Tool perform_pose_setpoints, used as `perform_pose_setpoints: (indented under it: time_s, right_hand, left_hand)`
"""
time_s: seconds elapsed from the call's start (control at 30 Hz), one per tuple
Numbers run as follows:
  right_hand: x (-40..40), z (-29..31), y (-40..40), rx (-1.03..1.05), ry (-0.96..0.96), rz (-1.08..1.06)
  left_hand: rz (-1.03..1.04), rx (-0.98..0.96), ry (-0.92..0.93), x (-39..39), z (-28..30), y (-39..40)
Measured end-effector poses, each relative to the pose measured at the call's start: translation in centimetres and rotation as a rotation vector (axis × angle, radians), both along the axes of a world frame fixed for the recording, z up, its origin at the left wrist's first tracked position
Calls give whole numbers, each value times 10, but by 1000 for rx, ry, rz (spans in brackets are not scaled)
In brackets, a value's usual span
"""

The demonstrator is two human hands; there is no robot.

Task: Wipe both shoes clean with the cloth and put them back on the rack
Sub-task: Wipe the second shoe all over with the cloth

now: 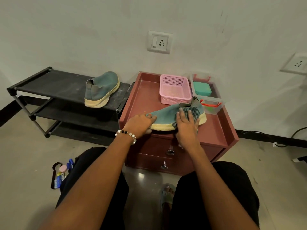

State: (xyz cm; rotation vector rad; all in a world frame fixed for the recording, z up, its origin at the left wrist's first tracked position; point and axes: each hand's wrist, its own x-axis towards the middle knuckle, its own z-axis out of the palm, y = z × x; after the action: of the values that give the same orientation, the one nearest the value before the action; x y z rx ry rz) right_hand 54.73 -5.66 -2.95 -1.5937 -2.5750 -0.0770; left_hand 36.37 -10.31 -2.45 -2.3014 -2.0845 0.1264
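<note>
One teal shoe with a cream sole [165, 116] lies on its side on the maroon cabinet top [144, 95], toe to the left. My left hand [141, 123] grips its toe, fingers curled over the upper. My right hand [186, 126] presses a grey-teal striped cloth [193, 112] against the shoe's heel end, fingers spread over the cloth. The other teal shoe [101, 88] stands upright on the top shelf of the black rack [49, 83], to the left of the cabinet.
A pink basket [174, 89] and a clear box with a teal container [206, 93] sit at the cabinet's back right. The cabinet has two drawer knobs [170, 151]. A pouch of small items [61, 175] lies on the floor at left. Cables run along the right wall.
</note>
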Motion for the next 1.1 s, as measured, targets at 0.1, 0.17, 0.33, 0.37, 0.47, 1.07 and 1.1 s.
perform_pose_setpoints:
  time_s: [0.1,0.17,0.33,0.37,0.47,1.07,1.1]
  right_hand:
    - [-19,-3,-14,12,42,-26]
    - [-42,-15,-37,120,51,14]
    - [-66,-28,-51,139,11,232]
    - [-59,-24,-42,180,-4,261]
    - [-30,-11,-13,163,-29,194]
    - [-11,23,-21,-431,1214,26]
    - [-1,31,-14,-445,1339,-73]
  left_hand:
    - [8,7,-2,-1,3,0]
    - [10,23,23,1,4,1]
    - [66,46,3,-1,-2,2]
    - [63,41,-23,-2,-1,1]
    - [-5,-4,-35,-4,3,3]
    - [57,-6,145,-9,-12,12]
    - [74,1,157,-10,-14,12]
